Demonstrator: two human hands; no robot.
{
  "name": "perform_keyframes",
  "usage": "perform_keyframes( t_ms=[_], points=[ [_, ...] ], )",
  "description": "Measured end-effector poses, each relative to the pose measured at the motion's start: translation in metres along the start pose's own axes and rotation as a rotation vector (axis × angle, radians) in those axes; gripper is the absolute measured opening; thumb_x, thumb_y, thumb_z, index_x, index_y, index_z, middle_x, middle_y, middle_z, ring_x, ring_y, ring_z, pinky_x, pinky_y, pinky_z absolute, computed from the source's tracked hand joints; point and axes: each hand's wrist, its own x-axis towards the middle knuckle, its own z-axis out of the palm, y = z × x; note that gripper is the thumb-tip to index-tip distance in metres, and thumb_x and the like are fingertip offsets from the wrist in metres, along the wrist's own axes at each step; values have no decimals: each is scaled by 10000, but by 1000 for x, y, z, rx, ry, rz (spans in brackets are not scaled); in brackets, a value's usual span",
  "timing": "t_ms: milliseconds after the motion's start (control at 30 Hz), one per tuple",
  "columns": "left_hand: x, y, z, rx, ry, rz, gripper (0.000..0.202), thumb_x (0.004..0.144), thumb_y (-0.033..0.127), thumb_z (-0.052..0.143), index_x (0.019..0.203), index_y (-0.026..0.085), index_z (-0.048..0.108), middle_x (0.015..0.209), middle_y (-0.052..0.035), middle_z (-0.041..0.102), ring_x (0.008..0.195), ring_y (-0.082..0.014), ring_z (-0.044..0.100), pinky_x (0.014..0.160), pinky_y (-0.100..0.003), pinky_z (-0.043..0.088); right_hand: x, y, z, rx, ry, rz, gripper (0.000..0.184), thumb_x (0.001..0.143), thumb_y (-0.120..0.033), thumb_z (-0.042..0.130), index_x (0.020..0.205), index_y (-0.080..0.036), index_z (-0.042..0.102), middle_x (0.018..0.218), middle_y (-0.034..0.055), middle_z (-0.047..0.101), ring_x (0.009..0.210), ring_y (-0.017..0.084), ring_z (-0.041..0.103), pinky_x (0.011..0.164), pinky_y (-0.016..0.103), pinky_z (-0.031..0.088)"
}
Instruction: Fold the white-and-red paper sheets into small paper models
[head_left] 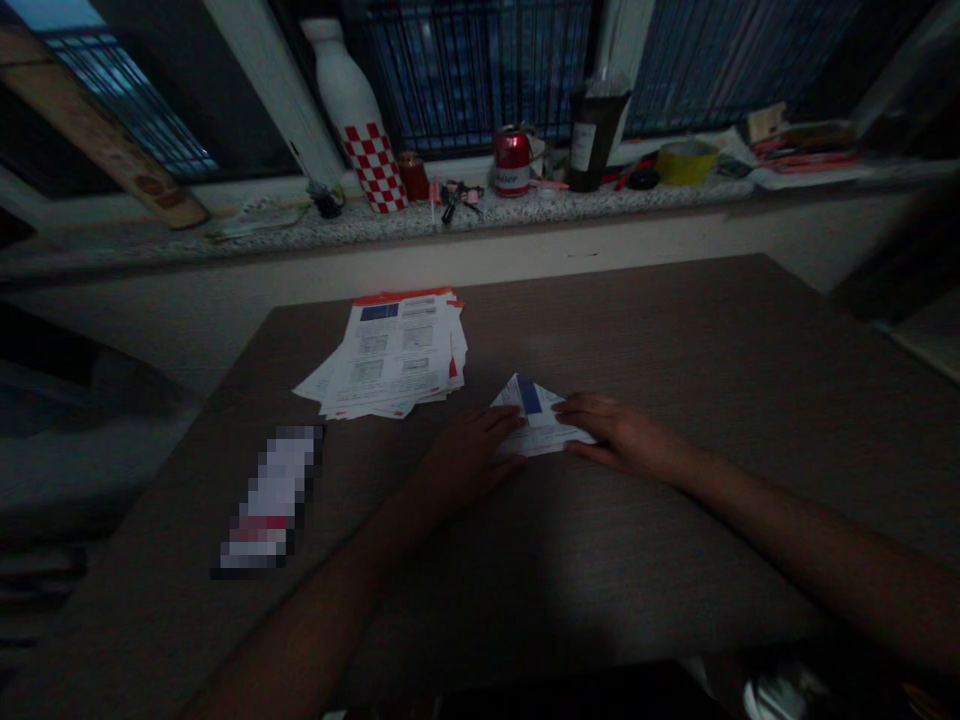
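Observation:
A small folded sheet of white paper (534,418) with a blue patch lies on the brown table (675,350) in front of me. My left hand (469,455) rests on its left corner, fingers laid flat on the paper. My right hand (615,432) presses its right edge, fingers stretched along the fold. Both hands pin the paper to the tabletop. A stack of printed leaflets (394,352) with red and blue headers lies just behind and left of the folded sheet.
A pixelated flat object (270,500) lies on the table's left side. On the stone window ledge behind stand a red-and-white checked bottle (360,115), a red can (511,160), a dark bottle (592,135), a yellow tape roll (686,160) and small clutter.

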Motion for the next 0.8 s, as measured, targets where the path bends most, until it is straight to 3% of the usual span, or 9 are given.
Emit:
perform_keyframes(
  t_ms=[200, 433, 633, 700, 800],
  points=[
    [0, -1, -1, -5, 23, 28, 378, 1064, 388, 620, 1406, 232, 662, 1568, -74, 600, 1387, -286, 608, 1178, -478, 482, 2, -4, 2, -27, 4, -26, 480, 1023, -425, 678, 1466, -246, 629, 1456, 152, 664, 1351, 346, 609, 1097, 557, 540],
    [3, -2, 3, -35, 89, 61, 306, 1109, 344, 530, 1330, 224, 704, 1485, -76, 666, 1334, -262, 644, 1142, -468, 506, 8, -11, 4, 11, 19, -23, 303, 1063, -352, 622, 1328, -221, 684, 1386, 121, 707, 1258, 309, 644, 1053, 507, 556],
    [0, 3, -10, -108, 18, 16, 424, 1048, 425, 660, 1412, 211, 627, 1446, -94, 676, 1276, -289, 669, 1086, -452, 547, 10, -8, 7, 87, 84, -1, 203, 1085, -305, 583, 1220, -241, 721, 1277, 95, 747, 1190, 275, 668, 1020, 467, 559],
    [0, 3, -14, -143, 19, 31, 393, 1000, 437, 727, 1315, 211, 662, 1411, -98, 678, 1249, -287, 670, 1050, -431, 564, 10, -9, 8, 96, 100, 3, 190, 1081, -294, 590, 1210, -240, 719, 1257, 93, 754, 1185, 275, 671, 1015, 468, 560],
    [0, 2, -18, -163, 36, 35, 169, 1026, 357, 679, 1113, 214, 704, 1294, -83, 692, 1175, -257, 670, 1005, -404, 565, 10, -10, 8, 88, 103, 27, 184, 1079, -279, 594, 1211, -235, 714, 1224, 91, 765, 1183, 277, 676, 1022, 472, 557]
  ],
)
